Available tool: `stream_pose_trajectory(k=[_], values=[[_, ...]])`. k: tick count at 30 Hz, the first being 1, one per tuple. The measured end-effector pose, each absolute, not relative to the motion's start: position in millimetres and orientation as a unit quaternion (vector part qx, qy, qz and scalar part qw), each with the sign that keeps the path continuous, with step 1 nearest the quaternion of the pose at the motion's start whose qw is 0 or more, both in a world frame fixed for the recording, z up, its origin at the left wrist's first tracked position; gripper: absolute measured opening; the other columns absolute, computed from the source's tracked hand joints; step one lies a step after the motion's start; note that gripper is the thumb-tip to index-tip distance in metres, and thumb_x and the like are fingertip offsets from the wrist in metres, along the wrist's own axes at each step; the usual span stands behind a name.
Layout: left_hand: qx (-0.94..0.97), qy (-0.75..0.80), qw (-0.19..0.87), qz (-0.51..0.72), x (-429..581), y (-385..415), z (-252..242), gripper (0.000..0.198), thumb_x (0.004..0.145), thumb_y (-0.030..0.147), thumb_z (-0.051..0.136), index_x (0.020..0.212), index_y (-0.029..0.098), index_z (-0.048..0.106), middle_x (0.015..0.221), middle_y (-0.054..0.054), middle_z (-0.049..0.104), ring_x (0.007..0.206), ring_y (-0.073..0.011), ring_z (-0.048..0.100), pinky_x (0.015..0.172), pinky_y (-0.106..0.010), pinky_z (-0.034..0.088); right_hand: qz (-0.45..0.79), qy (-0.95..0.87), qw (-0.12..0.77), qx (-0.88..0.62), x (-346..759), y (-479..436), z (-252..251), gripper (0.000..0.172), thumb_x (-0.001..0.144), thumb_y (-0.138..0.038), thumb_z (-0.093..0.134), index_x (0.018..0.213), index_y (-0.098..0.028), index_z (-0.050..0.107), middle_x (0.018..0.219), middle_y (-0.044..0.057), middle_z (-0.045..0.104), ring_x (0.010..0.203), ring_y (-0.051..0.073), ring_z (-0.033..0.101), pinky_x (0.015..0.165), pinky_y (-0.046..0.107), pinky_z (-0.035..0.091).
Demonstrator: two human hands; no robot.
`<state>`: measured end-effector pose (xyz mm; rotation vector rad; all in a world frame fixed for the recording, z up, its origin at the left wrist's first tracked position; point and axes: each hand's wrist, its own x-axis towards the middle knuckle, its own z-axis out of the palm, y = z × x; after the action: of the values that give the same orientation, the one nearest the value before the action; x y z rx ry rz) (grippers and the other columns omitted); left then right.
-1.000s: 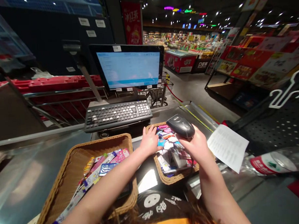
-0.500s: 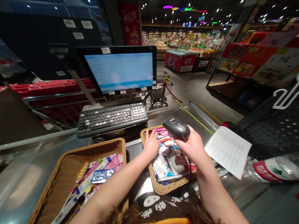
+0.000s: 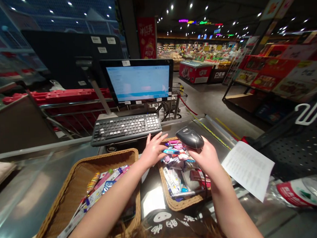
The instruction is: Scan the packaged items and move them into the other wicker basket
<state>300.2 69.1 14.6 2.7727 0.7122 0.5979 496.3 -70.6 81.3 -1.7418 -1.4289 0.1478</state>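
Note:
My right hand (image 3: 207, 154) is wrapped round a black handheld barcode scanner (image 3: 190, 137), its head pointing up and left above the right wicker basket (image 3: 169, 201). At that basket's left rim, my left hand (image 3: 153, 151) pinches a small blue stick-shaped item (image 3: 171, 152) with a white barcode label; its other fingers are spread. Small colourful packaged goods (image 3: 173, 177) fill the right basket. The larger left wicker basket (image 3: 59, 185), partly behind my left forearm, holds long thin packets, a yellow striped item (image 3: 93, 182) and a blue packet (image 3: 108, 186).
Beyond the baskets stand a black keyboard (image 3: 127, 128) and a lit monitor (image 3: 141, 83). To the right lie a printed paper sheet (image 3: 247, 168) and a clear bottle with a red label (image 3: 293, 194). A white hanger (image 3: 305, 114) hangs at the far right.
My left hand has lifted out of the right basket and moved up and left, now with the blue stick-shaped item. The scanner stays in my right hand. The whole view has shifted slightly.

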Motion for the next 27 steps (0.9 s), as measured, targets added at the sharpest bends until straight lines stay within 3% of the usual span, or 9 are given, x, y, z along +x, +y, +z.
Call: stream_pose_trajectory(k=[6, 14, 18, 23, 27], values=[[0.924, 0.248, 0.057, 0.285, 265, 75, 59, 0.018, 0.086, 0.028, 0.069, 0.102, 0.031, 0.075, 0.155, -0.007, 0.042, 0.148, -0.0316, 0.029, 0.117, -0.068, 0.009, 0.034, -0.582, 0.417, -0.698, 477, -67, 86, 0.030, 0.078, -0.035, 0.059, 0.099, -0.016, 0.069, 0.107, 0.013, 0.069, 0.099, 0.030, 0.065, 0.088, 0.044, 0.051], [0.904, 0.265, 0.025, 0.334, 217, 75, 98, 0.018, 0.086, 0.027, 0.069, 0.102, 0.030, 0.076, 0.157, -0.010, 0.038, 0.148, -0.0321, 0.029, 0.116, -0.068, 0.009, 0.004, -0.606, 0.436, -0.665, 446, -68, 98, 0.031, 0.077, -0.041, 0.059, 0.093, -0.017, 0.070, 0.096, 0.013, 0.068, 0.097, 0.031, 0.065, 0.094, 0.049, 0.050], [0.893, 0.279, 0.012, 0.352, 195, 75, 112, 0.018, 0.086, 0.027, 0.068, 0.101, 0.029, 0.076, 0.158, -0.009, 0.036, 0.148, -0.0319, 0.028, 0.117, -0.067, 0.009, 0.004, -0.618, 0.440, -0.651, 428, -68, 108, 0.035, 0.079, -0.041, 0.059, 0.101, -0.017, 0.070, 0.106, 0.014, 0.069, 0.101, 0.032, 0.065, 0.097, 0.051, 0.049], [0.885, 0.285, -0.017, 0.368, 171, 74, 127, 0.018, 0.087, 0.027, 0.064, 0.101, 0.029, 0.076, 0.159, -0.008, 0.035, 0.149, -0.0304, 0.027, 0.118, -0.066, 0.008, -0.031, -0.660, 0.447, -0.603, 406, -68, 119, 0.045, 0.080, -0.037, 0.060, 0.119, -0.016, 0.065, 0.125, 0.016, 0.066, 0.120, 0.035, 0.060, 0.103, 0.052, 0.047], [0.876, 0.292, -0.039, 0.382, 157, 76, 137, 0.019, 0.088, 0.029, 0.062, 0.101, 0.028, 0.076, 0.159, -0.008, 0.035, 0.149, -0.0293, 0.027, 0.119, -0.064, 0.007, -0.070, -0.689, 0.443, -0.569, 388, -72, 129, 0.041, 0.081, -0.030, 0.058, 0.121, -0.017, 0.062, 0.126, 0.015, 0.066, 0.126, 0.034, 0.057, 0.106, 0.053, 0.046]])
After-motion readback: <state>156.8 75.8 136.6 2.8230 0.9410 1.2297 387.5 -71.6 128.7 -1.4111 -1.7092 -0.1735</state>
